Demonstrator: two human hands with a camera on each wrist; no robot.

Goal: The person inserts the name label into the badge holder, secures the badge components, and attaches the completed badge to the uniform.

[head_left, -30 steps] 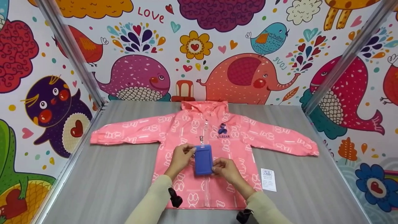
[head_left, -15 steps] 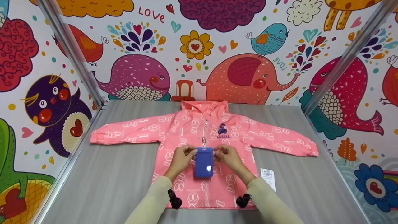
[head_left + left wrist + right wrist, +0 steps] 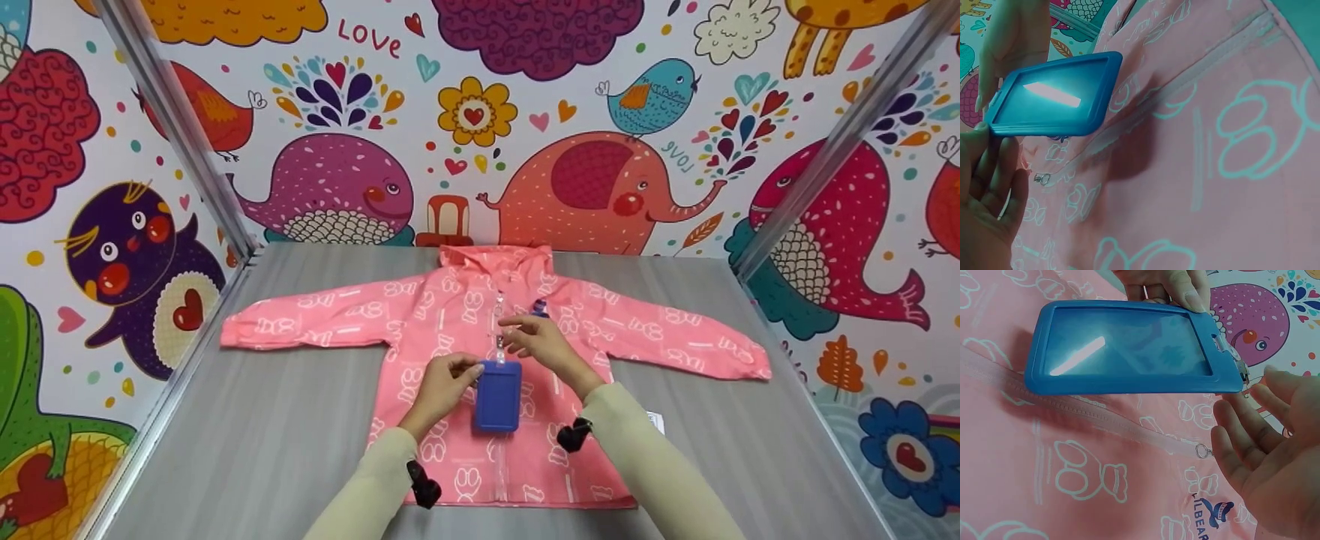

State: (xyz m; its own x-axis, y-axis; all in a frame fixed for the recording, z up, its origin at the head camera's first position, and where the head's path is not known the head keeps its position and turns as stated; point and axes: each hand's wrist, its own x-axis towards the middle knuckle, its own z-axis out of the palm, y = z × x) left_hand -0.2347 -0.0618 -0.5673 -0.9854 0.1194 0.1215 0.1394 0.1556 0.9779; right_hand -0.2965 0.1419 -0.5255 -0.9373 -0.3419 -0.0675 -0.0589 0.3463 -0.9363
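A blue badge holder (image 3: 498, 397) with a clear window (image 3: 1129, 340) is held above a pink child's jacket (image 3: 435, 330). My left hand (image 3: 444, 390) pinches the holder's upper left corner between thumb and fingers. The metal clip (image 3: 1243, 374) sticks out from the slot at the holder's top end. Right by that clip is my right hand (image 3: 544, 346), its fingers spread and loosely bent with nothing gripped. The jacket lies flat, front up, sleeves out to both sides. Its zipper (image 3: 1185, 79) runs under the holder, and the zipper pull (image 3: 1203, 451) lies close to my right fingers.
A white printed card (image 3: 656, 422) lies right of the jacket, partly covered by my right sleeve (image 3: 637, 442). The grey table (image 3: 285, 427) stands between metal posts (image 3: 172, 127), with a wall of cartoon animals (image 3: 337, 187) behind.
My right hand went from the holder's lower right edge to its upper right corner, then up to the clip. The left hand kept its pinch while the holder shifted slightly right and down.
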